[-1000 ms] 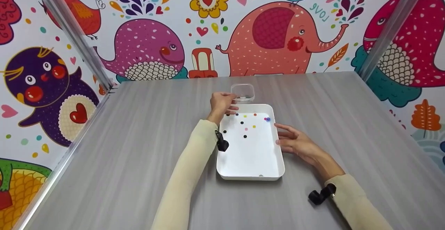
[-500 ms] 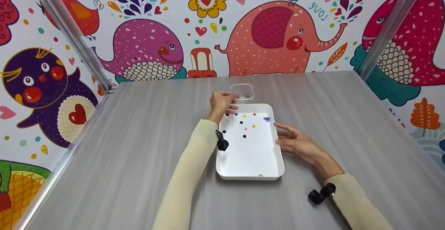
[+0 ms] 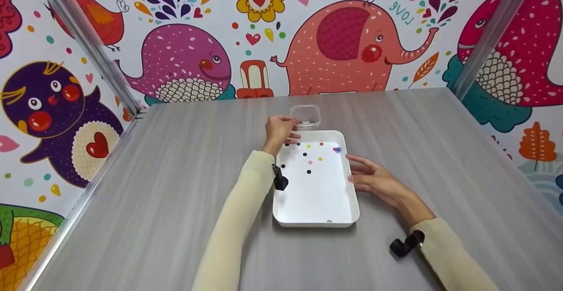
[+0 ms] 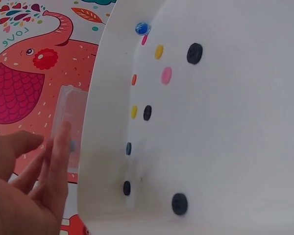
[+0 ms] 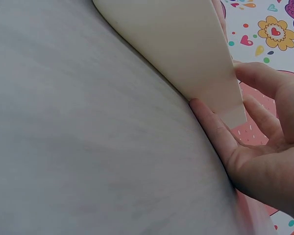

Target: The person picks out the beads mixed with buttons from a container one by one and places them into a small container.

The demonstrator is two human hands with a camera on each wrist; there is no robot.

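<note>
A white rectangular tray (image 3: 316, 198) lies on the table between my hands. Small flat discs in black, yellow, pink and orange are scattered over its far half, with a blue bead (image 3: 338, 149) by the right wall. Just beyond the tray stands a small clear plastic box (image 3: 305, 111) with a few small dark bits inside. My left hand (image 3: 280, 129) hovers over the tray's far left corner, its fingertips by the box's near left edge; no held thing shows. The right hand (image 5: 269, 127) has its fairly straight fingers against the tray's outer right wall.
A grey wood-grain table (image 3: 189, 163) surrounds the tray. Cartoon-printed panels (image 3: 193, 58) rise behind it and at both sides, with metal posts (image 3: 497, 36) at the corners. A tiny pale spot (image 3: 329, 221) shows at the tray's near edge.
</note>
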